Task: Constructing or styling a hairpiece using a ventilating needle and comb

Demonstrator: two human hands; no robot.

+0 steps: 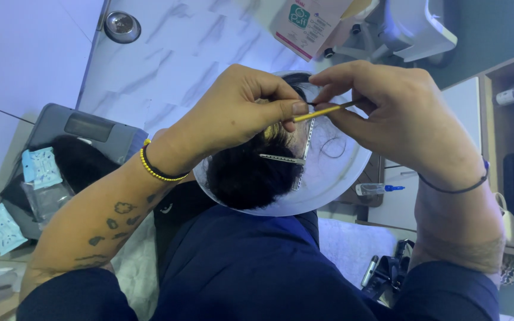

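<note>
My left hand [242,110] pinches strands of the dark hairpiece [248,172] between thumb and forefinger, above the round white form [340,172] on my lap. My right hand [388,110] grips a thin yellow-handled needle tool [319,111], its tip meeting my left thumb over the form's upper edge. Metal clips [281,159] pin the hair across the form's middle. A small clear bottle [376,189] lies just right of the form.

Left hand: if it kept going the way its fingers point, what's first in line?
The left hand points right, pinching the yellow tool. Straight on, it would meet the right hand first, since their fingertips nearly touch over the round dish. Depth is unclear.
</note>
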